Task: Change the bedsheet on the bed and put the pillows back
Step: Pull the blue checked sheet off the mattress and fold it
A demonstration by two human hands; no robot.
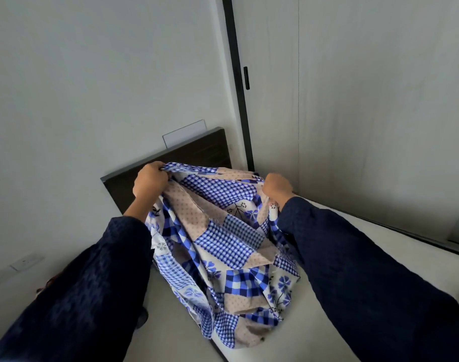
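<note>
Bedsheet (223,239), one, in left hand (150,178), right hand (276,188)

Bare white mattress (288,343), blue patchwork bedsheet (223,244) bunched on it.

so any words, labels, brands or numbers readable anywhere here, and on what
None can be read. The patchwork bedsheet carries only checks, dots and flowers; the clear holder on the wall looks blank; the wall socket is too blurred to show any marking.

We count one patchwork bedsheet (223,239), two hands: left hand (150,181), right hand (276,188). One dark headboard (171,163) far left, one mattress (308,325) near right, one wall socket (27,261) left.
</note>
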